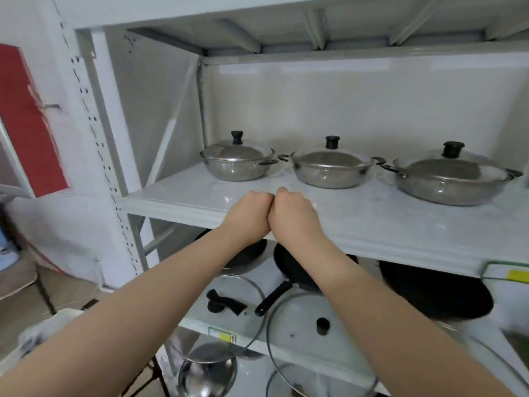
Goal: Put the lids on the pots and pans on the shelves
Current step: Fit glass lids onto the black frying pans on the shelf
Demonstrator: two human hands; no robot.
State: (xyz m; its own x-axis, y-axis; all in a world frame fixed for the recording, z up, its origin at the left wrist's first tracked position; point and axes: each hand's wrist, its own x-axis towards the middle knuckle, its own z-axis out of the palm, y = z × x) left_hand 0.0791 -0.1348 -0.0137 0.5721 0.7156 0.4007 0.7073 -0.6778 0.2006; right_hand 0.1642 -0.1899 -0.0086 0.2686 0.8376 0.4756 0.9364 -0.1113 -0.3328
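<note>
Both hands are clenched into empty fists, the left hand [252,213] and right hand [294,216] pressed knuckle to knuckle at the front edge of the upper shelf [177,199]. On that shelf three shiny steel pots [329,174] already carry domed metal lids [329,159] with black knobs. Below that shelf sits an uncovered matte black frying pan [289,267], its handle slanting toward the person and leftward. A round glass lid [297,316] lies flat in front of it, beneath the right forearm, so the right hand is probably nearer.
</note>
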